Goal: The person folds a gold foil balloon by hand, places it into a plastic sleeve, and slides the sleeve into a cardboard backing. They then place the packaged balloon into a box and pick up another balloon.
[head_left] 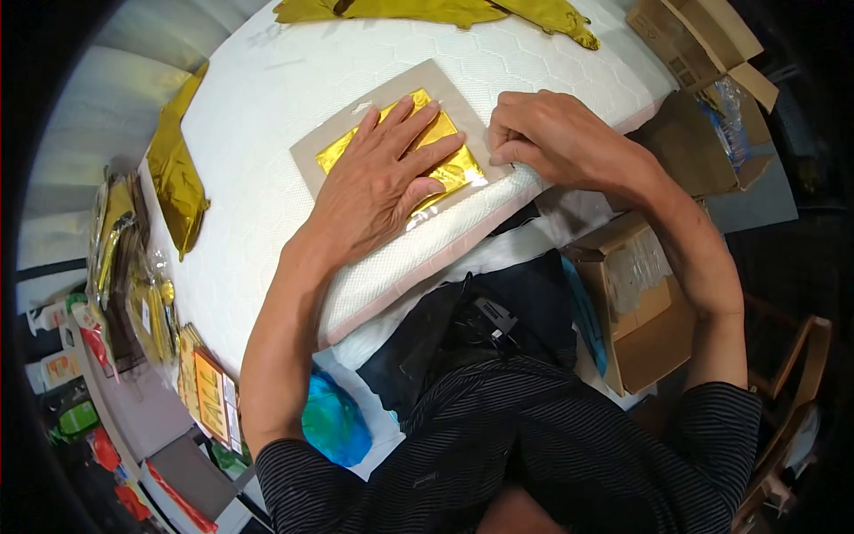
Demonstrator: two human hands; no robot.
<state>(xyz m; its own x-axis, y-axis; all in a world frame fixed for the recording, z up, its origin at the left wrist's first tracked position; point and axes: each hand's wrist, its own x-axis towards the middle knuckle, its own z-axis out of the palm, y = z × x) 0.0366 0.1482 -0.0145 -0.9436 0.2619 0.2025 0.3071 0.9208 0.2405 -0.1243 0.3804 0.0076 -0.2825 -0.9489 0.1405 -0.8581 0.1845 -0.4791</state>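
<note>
A flat, clear-fronted packet with a grey backing and a hang hole lies on the white quilted surface. Folded shiny gold foil shows inside it. My left hand lies flat on the packet, fingers spread over the foil. At the packet's right-hand corner, my right hand is closed, thumb and fingertips pinched together. Whatever is between those fingertips is too small to make out.
Limp gold foil pieces lie at the far edge and left edge of the padded surface. Open cardboard boxes stand at right and far right. Packaged gold items hang at left. A wooden chair stands lower right.
</note>
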